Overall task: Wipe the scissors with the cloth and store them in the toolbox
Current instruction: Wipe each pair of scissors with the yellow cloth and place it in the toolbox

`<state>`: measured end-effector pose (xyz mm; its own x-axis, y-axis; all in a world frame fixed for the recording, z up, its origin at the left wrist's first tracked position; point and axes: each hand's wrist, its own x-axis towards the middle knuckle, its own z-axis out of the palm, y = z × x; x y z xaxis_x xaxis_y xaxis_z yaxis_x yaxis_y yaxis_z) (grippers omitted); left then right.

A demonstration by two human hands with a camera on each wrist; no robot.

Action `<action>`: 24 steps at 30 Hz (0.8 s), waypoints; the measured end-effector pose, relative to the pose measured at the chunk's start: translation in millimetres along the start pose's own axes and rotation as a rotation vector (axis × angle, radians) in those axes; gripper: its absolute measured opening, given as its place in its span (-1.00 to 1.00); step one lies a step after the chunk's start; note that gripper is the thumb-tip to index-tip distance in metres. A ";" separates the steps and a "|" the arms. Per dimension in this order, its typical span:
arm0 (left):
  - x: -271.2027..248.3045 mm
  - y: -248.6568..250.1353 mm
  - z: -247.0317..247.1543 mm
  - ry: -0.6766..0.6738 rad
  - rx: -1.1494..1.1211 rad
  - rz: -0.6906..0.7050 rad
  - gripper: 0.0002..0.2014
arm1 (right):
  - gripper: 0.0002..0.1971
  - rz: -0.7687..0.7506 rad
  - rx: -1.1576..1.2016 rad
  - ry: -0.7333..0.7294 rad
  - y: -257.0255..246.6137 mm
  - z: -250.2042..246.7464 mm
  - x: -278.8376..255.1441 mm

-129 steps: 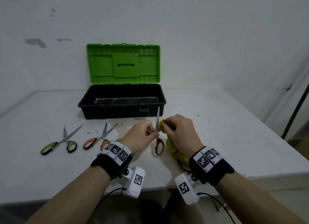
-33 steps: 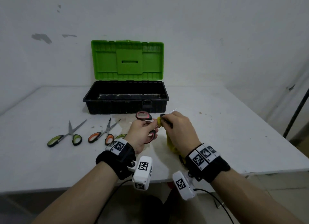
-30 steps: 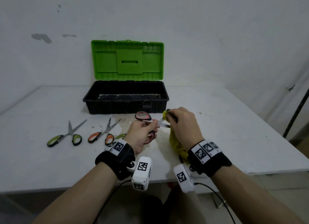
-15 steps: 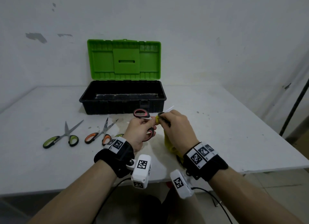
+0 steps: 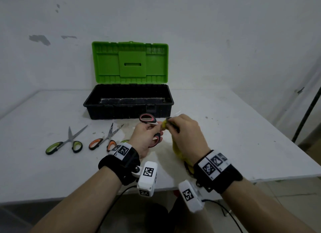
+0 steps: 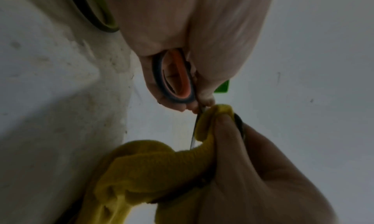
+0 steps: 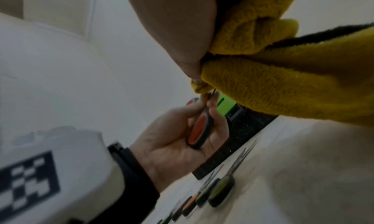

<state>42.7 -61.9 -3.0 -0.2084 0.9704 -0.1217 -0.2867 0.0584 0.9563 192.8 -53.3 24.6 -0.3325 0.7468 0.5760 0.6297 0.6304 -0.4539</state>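
Right fingers [image 6: 224, 131] pinch the yellow cloth [image 6: 153, 168] around a blade of the red scissors [image 5: 147, 118]; the left hand [image 5: 145, 137] grips their handles, just in front of the open toolbox [image 5: 128, 103]. Wiping is under way. Next, I judge, stroke toward the tip, then reach forward to the toolbox. Two more scissors [image 5: 104, 138] lie left of it on the surface [image 5: 225, 128].

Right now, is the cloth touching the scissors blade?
Touching. The left wrist view shows the cloth folded against the blade, pinched there by the right hand.
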 end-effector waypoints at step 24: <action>-4.6 2.5 7.9 0.133 -0.068 -0.054 -0.65 | -0.85 0.053 -0.076 -0.046 -20.2 -14.3 -5.2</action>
<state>50.3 -64.4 2.0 -0.3116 0.9265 -0.2108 -0.3628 0.0891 0.9276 191.9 -73.0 40.5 -0.3278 0.7889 0.5198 0.6985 0.5728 -0.4289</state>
